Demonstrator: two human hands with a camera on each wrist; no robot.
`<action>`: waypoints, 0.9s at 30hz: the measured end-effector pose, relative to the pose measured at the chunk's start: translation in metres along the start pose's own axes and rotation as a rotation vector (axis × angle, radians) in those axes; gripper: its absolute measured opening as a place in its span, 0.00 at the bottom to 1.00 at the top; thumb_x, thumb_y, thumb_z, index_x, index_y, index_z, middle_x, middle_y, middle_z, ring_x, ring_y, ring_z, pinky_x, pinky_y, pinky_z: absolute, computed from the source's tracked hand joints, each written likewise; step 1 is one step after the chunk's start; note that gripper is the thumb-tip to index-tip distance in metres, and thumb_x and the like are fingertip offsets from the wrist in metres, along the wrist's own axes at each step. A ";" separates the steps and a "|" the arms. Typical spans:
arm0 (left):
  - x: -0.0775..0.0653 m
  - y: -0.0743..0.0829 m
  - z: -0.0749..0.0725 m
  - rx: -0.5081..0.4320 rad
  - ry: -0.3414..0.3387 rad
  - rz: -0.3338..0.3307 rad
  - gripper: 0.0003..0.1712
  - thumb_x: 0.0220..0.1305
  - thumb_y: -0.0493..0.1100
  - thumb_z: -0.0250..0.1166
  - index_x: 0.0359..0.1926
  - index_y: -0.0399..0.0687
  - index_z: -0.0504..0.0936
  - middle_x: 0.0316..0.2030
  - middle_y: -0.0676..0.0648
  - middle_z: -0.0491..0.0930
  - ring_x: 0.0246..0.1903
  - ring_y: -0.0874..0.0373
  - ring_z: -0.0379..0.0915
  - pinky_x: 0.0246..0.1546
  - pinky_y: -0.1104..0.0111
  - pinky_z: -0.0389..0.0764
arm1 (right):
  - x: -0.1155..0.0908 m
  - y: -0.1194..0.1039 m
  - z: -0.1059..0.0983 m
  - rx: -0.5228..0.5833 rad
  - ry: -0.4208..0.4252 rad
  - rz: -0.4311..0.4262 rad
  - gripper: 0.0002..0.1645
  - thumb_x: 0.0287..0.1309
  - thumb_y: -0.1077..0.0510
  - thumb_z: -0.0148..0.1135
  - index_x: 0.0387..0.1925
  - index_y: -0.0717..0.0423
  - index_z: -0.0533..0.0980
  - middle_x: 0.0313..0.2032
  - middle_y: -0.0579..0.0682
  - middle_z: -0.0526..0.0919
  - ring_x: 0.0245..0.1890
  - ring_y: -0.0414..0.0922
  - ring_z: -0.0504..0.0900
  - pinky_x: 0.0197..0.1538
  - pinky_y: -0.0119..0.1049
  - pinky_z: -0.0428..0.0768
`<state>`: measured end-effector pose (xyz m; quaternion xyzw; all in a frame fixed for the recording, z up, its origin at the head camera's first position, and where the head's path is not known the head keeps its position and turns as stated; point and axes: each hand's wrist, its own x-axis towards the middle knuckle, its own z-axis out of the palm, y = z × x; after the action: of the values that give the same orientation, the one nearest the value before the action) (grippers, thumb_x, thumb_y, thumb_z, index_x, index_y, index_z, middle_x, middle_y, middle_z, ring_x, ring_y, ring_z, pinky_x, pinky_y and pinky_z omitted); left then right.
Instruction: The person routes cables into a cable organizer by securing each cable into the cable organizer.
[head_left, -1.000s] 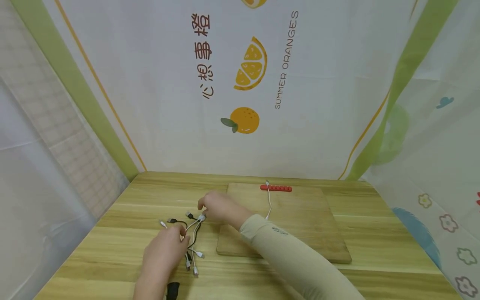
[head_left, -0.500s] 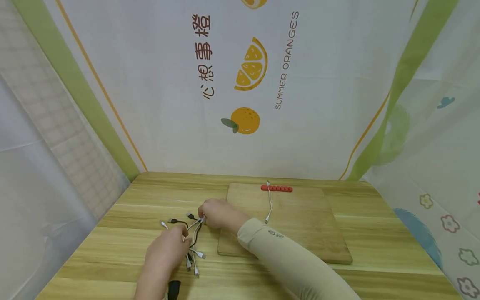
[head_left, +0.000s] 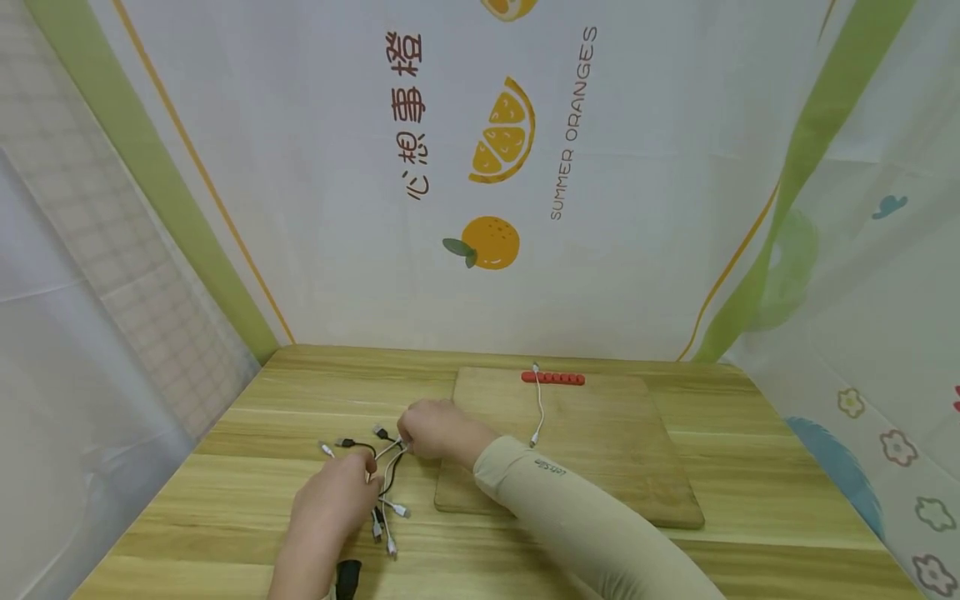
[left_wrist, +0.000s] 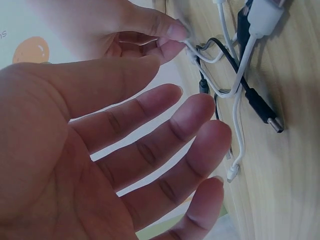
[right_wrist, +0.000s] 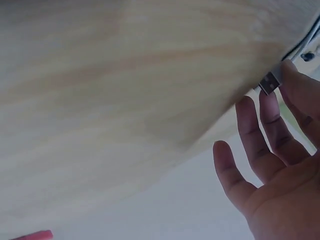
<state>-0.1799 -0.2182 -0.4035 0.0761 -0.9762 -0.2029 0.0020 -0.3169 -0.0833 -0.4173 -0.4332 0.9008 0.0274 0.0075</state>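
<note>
My right hand [head_left: 441, 429] pinches the USB plug [right_wrist: 270, 83] of a white cable between thumb and fingertip, at the upper end of a small tangle of short cables. Black and white leads cross in this tangle; a white plug [head_left: 401, 511] and a black USB plug [head_left: 344, 443] lie at its edges. Beside it, my left hand [head_left: 334, 497] is held with loosely bent fingers and nothing between them. The left wrist view also shows a black cable's connector [left_wrist: 265, 112] below a white plug [left_wrist: 266, 17].
A wooden board [head_left: 600, 458] lies on the table [head_left: 247, 467] to the right. At its back edge sits a red cable clip strip [head_left: 558, 378], with one short white cable [head_left: 541, 408] across its left end. A printed curtain [head_left: 360, 275] stands behind.
My right hand has come down slightly and taken the white USB plug between its fingers. The left hand has barely moved.
</note>
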 end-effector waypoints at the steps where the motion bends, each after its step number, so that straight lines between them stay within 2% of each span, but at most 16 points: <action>1: 0.000 0.000 0.000 0.000 -0.001 0.000 0.12 0.68 0.46 0.68 0.47 0.45 0.85 0.44 0.35 0.88 0.39 0.41 0.85 0.36 0.43 0.81 | 0.000 0.000 0.000 0.001 0.002 0.000 0.07 0.69 0.53 0.69 0.32 0.42 0.82 0.35 0.39 0.83 0.36 0.36 0.79 0.40 0.36 0.79; 4: 0.000 0.000 -0.001 -0.003 -0.009 -0.006 0.12 0.69 0.46 0.68 0.48 0.45 0.84 0.43 0.36 0.88 0.38 0.43 0.84 0.35 0.44 0.81 | 0.001 0.000 -0.004 0.007 0.012 -0.007 0.05 0.70 0.54 0.68 0.34 0.43 0.82 0.36 0.39 0.83 0.36 0.36 0.79 0.40 0.36 0.79; 9: -0.001 0.001 -0.003 -0.014 -0.015 -0.027 0.12 0.71 0.47 0.65 0.48 0.45 0.85 0.41 0.38 0.87 0.34 0.47 0.80 0.33 0.48 0.79 | 0.002 -0.002 -0.014 0.017 0.027 -0.025 0.03 0.74 0.52 0.66 0.41 0.44 0.82 0.39 0.39 0.86 0.41 0.37 0.83 0.48 0.38 0.83; 12: -0.001 0.002 -0.005 -0.018 -0.008 -0.035 0.13 0.72 0.48 0.64 0.49 0.45 0.85 0.41 0.38 0.87 0.34 0.47 0.79 0.33 0.49 0.79 | 0.001 -0.003 -0.019 0.014 0.028 -0.028 0.04 0.75 0.50 0.64 0.44 0.44 0.80 0.40 0.38 0.86 0.41 0.36 0.83 0.46 0.38 0.81; 16: 0.000 0.002 -0.006 -0.018 0.014 -0.046 0.19 0.73 0.49 0.64 0.56 0.41 0.84 0.47 0.35 0.88 0.39 0.43 0.85 0.35 0.46 0.81 | 0.000 -0.006 -0.027 -0.009 0.063 -0.055 0.05 0.73 0.50 0.67 0.46 0.43 0.79 0.40 0.36 0.87 0.39 0.35 0.84 0.41 0.36 0.79; 19: 0.001 0.002 -0.007 -0.023 0.032 -0.053 0.23 0.73 0.49 0.64 0.60 0.38 0.82 0.54 0.32 0.87 0.47 0.35 0.86 0.39 0.42 0.83 | -0.003 -0.007 -0.036 0.000 0.093 -0.085 0.06 0.72 0.53 0.68 0.47 0.43 0.79 0.41 0.37 0.88 0.40 0.35 0.85 0.42 0.36 0.80; 22: 0.003 0.001 -0.007 -0.035 0.032 -0.038 0.25 0.73 0.50 0.64 0.61 0.36 0.82 0.56 0.31 0.86 0.52 0.30 0.84 0.43 0.39 0.83 | -0.007 -0.009 -0.048 0.030 0.098 -0.103 0.06 0.74 0.53 0.65 0.50 0.44 0.80 0.42 0.38 0.89 0.40 0.36 0.85 0.44 0.35 0.81; 27: 0.006 0.001 -0.005 -0.075 -0.002 0.003 0.22 0.74 0.49 0.64 0.58 0.37 0.83 0.54 0.34 0.87 0.52 0.35 0.85 0.47 0.40 0.82 | -0.014 -0.010 -0.070 0.074 0.121 -0.130 0.07 0.78 0.52 0.60 0.52 0.45 0.81 0.44 0.40 0.89 0.39 0.37 0.85 0.45 0.33 0.82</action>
<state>-0.1855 -0.2206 -0.3985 0.0745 -0.9680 -0.2395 0.0041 -0.2998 -0.0826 -0.3471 -0.4911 0.8700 -0.0328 -0.0292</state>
